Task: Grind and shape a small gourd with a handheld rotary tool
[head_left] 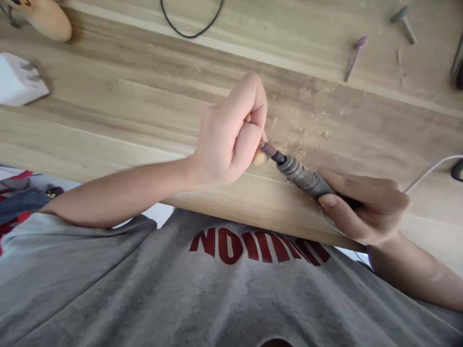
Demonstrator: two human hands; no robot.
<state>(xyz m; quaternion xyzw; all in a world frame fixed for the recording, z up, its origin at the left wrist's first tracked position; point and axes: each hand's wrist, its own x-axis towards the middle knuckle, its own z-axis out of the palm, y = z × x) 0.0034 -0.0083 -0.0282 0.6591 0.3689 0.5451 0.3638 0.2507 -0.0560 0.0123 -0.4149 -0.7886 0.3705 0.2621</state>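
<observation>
My left hand (233, 132) is closed around a small pale wooden piece (259, 156), most of which the fingers hide. A rounded end of it shows below the fingertips. In my right hand (365, 205) is a grey rotary tool (302, 176), held like a pen and slanting up to the left. Its reddish-brown sanding tip (268, 149) is at the wooden piece, close to the left fingers. Whether the tip presses on the wood or just meets its edge, I cannot tell.
Wood shavings (304, 140) lie scattered on the wooden table (126, 106). A pink grinding bit (360, 42) and a grey one (401, 15) lie at the upper right. A white plug adapter (20, 79), a rounded wooden object (50, 19) and a black cable (188, 36) are farther left.
</observation>
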